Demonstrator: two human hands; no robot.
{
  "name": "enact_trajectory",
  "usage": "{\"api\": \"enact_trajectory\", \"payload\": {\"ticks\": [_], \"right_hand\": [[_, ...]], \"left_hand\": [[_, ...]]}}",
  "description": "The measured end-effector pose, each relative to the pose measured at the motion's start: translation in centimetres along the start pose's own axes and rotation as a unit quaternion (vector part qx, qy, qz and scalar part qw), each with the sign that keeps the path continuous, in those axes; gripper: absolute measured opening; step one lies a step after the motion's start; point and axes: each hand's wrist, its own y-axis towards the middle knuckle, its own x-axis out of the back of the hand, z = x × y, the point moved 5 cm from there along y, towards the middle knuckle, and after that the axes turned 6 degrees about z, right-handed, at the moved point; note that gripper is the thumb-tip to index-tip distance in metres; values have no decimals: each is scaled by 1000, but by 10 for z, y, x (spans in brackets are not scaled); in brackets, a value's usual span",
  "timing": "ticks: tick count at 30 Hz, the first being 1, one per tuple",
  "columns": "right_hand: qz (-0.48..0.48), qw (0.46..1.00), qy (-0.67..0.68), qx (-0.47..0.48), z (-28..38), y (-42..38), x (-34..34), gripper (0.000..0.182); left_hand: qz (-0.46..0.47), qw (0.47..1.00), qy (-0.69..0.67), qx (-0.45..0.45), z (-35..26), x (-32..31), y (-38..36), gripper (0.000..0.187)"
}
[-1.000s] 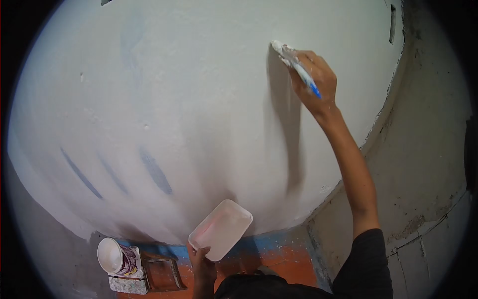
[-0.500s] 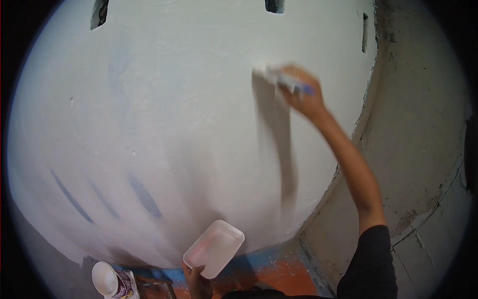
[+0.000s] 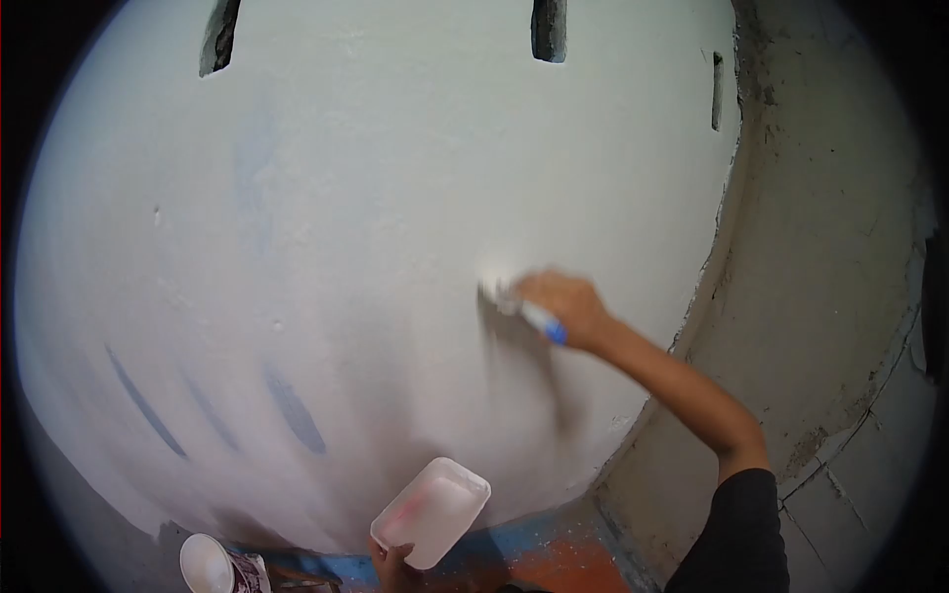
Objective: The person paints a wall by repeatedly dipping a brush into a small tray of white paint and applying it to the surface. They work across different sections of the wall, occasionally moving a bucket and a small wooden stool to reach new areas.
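Observation:
My right hand (image 3: 565, 308) is closed around a paintbrush (image 3: 534, 318) with a blue-ended handle. Its pale bristles press against the white wall (image 3: 395, 198), just left of my fingers, and the brush is slightly blurred. Low in the view, my left hand (image 3: 392, 563) grips the lower left edge of a shallow white tray (image 3: 450, 514). The tray tilts toward me and has a pinkish smear inside. My left thumb lies over its rim, while the other fingers are mostly hidden beneath.
A white bucket (image 3: 207, 565) with a printed side stands at the lower left. Dark slots (image 3: 550, 30) are cut into the upper wall. A bare grey wall (image 3: 791, 247) meets the white one at a rough edge. Below lies a paint-spattered blue and orange surface (image 3: 563, 553).
My right hand has moved the brush down and a little left along the wall. The tray sits slightly lower in view, and the view has tipped upward a bit.

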Motion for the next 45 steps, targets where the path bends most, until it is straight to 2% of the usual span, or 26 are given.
{"api": "enact_trajectory", "payload": {"ticks": [2,4,6,9,11,12,13,14,15,17,19,22,23,25,26,28,30,33,36,37,38,39,40,41,43,45], "right_hand": [[-109,992,-58,-11,-53,46,37,35],[-193,974,-113,-28,-67,102,98,26],[-219,963,-135,-80,-76,132,120,26],[-179,956,-225,-51,-57,111,81,30],[-125,964,-235,-5,-29,70,32,34],[-86,972,-220,8,-12,46,8,30],[-114,977,-166,64,6,22,-16,27],[-53,985,-154,57,26,2,-28,26],[51,989,-127,50,39,-8,-33,27],[96,995,-38,3,31,-7,-20,32],[-63,998,1,14,-11,20,19,33],[-140,989,-54,-22,-68,90,100,28],[-169,976,-128,-42,-79,109,121,28],[-198,963,-144,-116,-96,131,140,23],[-200,961,-172,-81,-102,129,133,25],[-139,954,-257,-61,-72,84,75,26],[-124,970,-211,10,-42,31,22,34],[96,992,-78,-30,11,-24,-20,35],[35,997,66,9,-17,-11,8,42],[-7,1000,13,20,-41,4,20,46],[-39,989,133,-58,-83,19,32,41],[-8,987,83,-138,-110,46,60,33],[-55,985,87,-141,-130,75,90,28],[-100,976,19,-191,-138,102,117,28],[-186,967,-110,-138,-144,135,153,26],[-239,958,-116,-111,-140,131,147,24]], "left_hand": [[2,1000,-7,-1,-6,-7,1,70],[-2,1000,-11,5,-7,-11,0,72],[-10,1000,-13,12,-7,-13,-1,72],[-20,999,-16,19,-7,-12,2,73],[-21,1000,-15,16,-12,-13,-1,73],[-21,1000,-16,14,-12,-14,-2,73],[-13,1000,-13,14,-9,-10,0,73],[-5,1000,-9,13,-5,-1,2,73],[3,1000,-5,13,-3,0,3,73],[-6,1000,-5,6,-3,2,3,72],[-11,1000,-4,-1,-6,-3,4,72],[-18,1000,1,-4,-13,-13,3,71],[-20,1000,3,-3,-14,-15,3,71],[-8,1000,7,2,-15,-17,4,70],[6,1000,9,6,-14,-18,5,70],[15,1000,9,3,-13,-16,7,69],[8,1000,6,-8,-9,-13,7,68],[25,1000,-17,-4,-13,-19,4,66],[6,1000,1,8,-15,-19,5,65],[0,1000,10,17,-17,-21,5,65],[-7,999,18,26,-20,-24,4,65],[-13,999,27,35,-20,-26,3,65],[1,999,29,28,-18,-26,5,65],[16,999,31,20,-13,-23,10,65],[14,999,40,25,-3,-17,14,66],[-18,997,50,52,4,-12,14,66]]}}
